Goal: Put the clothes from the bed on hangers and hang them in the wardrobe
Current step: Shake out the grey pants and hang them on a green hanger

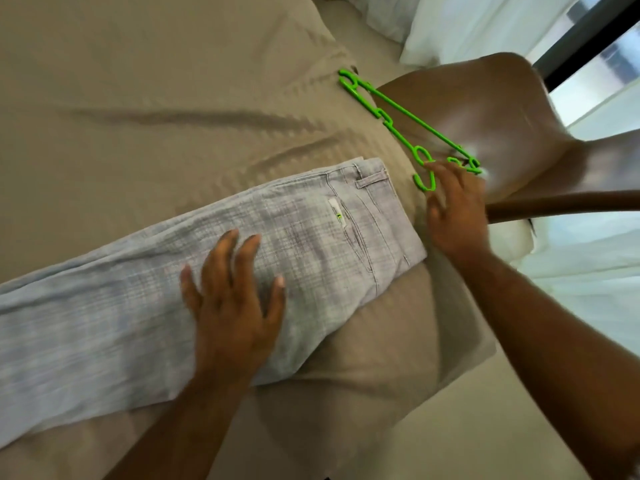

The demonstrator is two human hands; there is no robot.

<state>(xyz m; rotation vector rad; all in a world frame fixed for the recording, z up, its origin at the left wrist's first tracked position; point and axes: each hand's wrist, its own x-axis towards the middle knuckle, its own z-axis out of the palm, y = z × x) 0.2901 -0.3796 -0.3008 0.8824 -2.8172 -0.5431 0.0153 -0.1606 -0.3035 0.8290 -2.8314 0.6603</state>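
Grey checked trousers [311,230] lie folded lengthwise across the beige bed sheet [156,81], waistband toward the right edge. My left hand [232,299] rests flat on the trouser legs with fingers spread. A bright green plastic hanger [398,109] lies at the bed's right edge, partly over a brown chair. My right hand [453,209] hovers open just below the hanger's hook end, fingertips close to it; whether they touch is unclear.
A brown moulded chair [519,133] stands against the bed's right side. White pillows [433,22] lie at the top right, with sheer curtains and a dark window frame [588,39] beyond. Pale floor shows at the lower right.
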